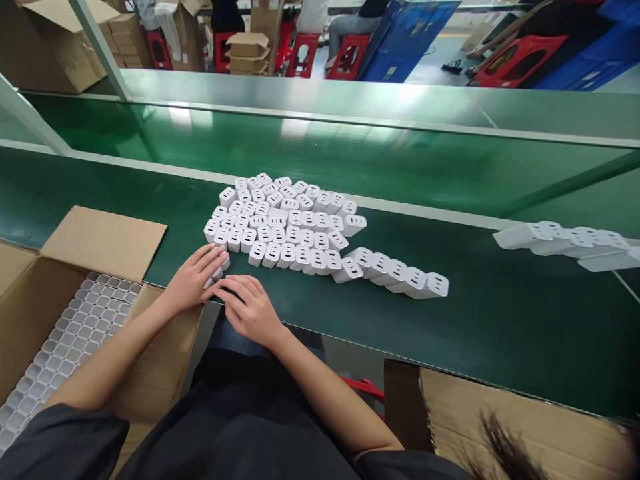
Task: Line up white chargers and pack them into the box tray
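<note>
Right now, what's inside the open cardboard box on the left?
The cardboard box holds a grey tray of small square pockets, which look empty. The left arm covers part of it, and anything beneath the tray is hidden.

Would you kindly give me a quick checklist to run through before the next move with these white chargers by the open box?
1. Both hands on the chargers: ok. The left hand and the right hand cup a few white chargers at the near edge of the green bench.
2. Grip firm: cannot tell, the fingers hide the pieces.
3. Box within reach: ok. The open cardboard box stands just left of the left hand.
4. Free cells in the tray: cannot tell; the cells are too small to read.
5. Supply ahead: ok. The main cluster of chargers lies just beyond the hands.
</note>
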